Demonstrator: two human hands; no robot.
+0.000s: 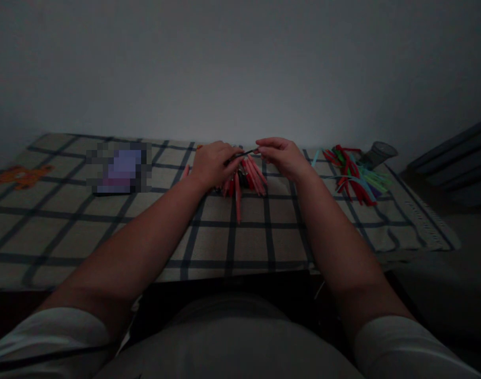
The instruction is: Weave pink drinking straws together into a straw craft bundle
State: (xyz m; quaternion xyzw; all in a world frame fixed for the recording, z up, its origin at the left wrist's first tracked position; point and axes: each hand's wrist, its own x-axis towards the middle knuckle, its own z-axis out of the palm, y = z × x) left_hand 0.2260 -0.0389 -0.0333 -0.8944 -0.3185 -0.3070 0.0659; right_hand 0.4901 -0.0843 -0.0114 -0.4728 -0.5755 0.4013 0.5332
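Note:
A thin dark strand (248,153) stretches between my two hands above the middle of the tablecloth. My left hand (213,162) is closed at the strand's left end, its thumb and fingers together. With thumb and fingertips, my right hand (283,153) pinches the right end. Just below them lies a loose bundle of pink and red strips (256,179), some pointing towards me, with dark bits among them. My left hand covers part of this bundle. Dim light hides what the strand is made of.
A checked tablecloth (161,231) covers the table, which stands against a pale wall. On the left are a blurred-out phone-like device (121,171) and an orange figure-shaped piece (22,177). At right, red, green and blue strips (356,181) lie beside a tipped clear cup (379,153).

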